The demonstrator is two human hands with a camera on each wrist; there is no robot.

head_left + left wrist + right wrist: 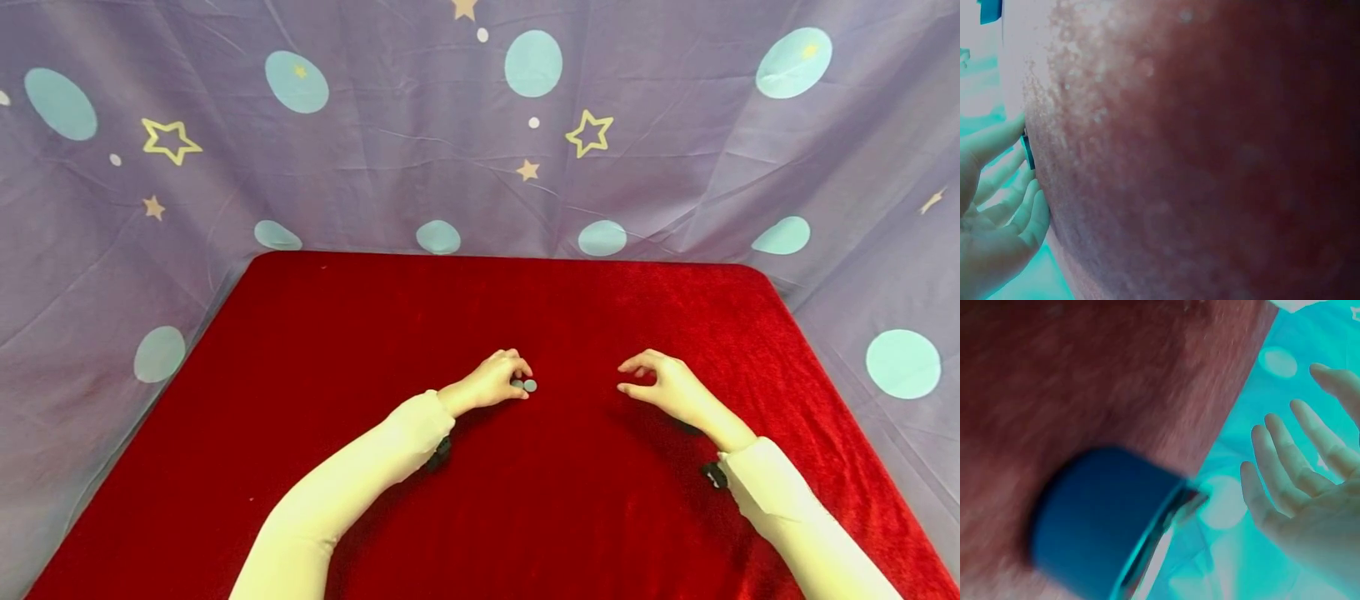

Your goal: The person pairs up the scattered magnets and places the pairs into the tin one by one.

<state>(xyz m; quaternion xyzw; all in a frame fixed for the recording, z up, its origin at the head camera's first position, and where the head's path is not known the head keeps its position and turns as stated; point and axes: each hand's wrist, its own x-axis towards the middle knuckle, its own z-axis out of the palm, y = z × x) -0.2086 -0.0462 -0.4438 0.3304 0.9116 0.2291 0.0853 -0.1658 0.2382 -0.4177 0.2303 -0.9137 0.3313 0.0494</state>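
On the red cloth, two small grey-green discs lie side by side, and the outer disc (530,386) shows whole. The inner disc (517,385) is partly hidden by my left hand (493,383). My left thumb and fingers stand apart around the discs, without a visible pinch. In the left wrist view a thin dark edge (1029,152) shows between thumb and fingers, against the cloth. My right hand (671,387) hovers to the right, fingers spread and holding nothing. Close to the right wrist camera is a dark blue rounded object (1104,519) with an opening; its kind is unclear.
A red velvety cloth (450,308) covers the table. Purple curtains (405,133) with stars and blue spots surround its back and sides. Black bits of wrist gear (715,475) show under the sleeves. Under the right wrist a dark shape (687,427) is partly hidden.
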